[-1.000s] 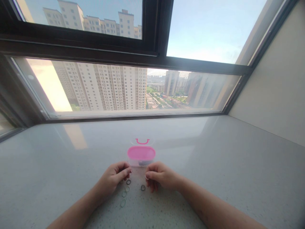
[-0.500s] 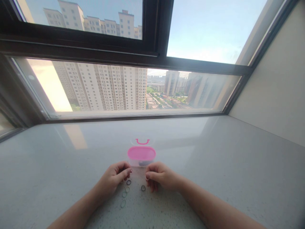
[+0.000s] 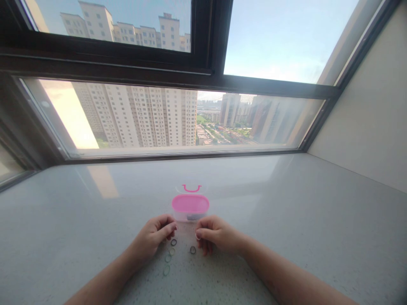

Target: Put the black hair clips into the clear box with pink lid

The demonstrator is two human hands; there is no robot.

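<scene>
Close quarters, little slack

We judged a stray brush the main risk: on the left, a dark ring [image 3: 173, 245] lay just beside the left hand [image 3: 160, 233]; another, the right-hand dark ring [image 3: 192, 253], lay just beside the lowered fingers of the right hand [image 3: 213, 233]. A careless sweep could have scattered either. Nearer, a pale ring [image 3: 172, 254] and two green rings [image 3: 166, 275] blended with the speckled ledge [image 3: 286, 220], easily overlooked.

Both hands were curled, thumbs drawn toward forefingers; we could not tell whether they gripped anything.

Just beyond, the pink-rimmed box [image 3: 190, 212] partly blocked the far side; a forward nudge might have shifted it. Through its wall: something greyish. Farther off: a pink handle [image 3: 192, 190], then the window frame [image 3: 178, 158].
</scene>
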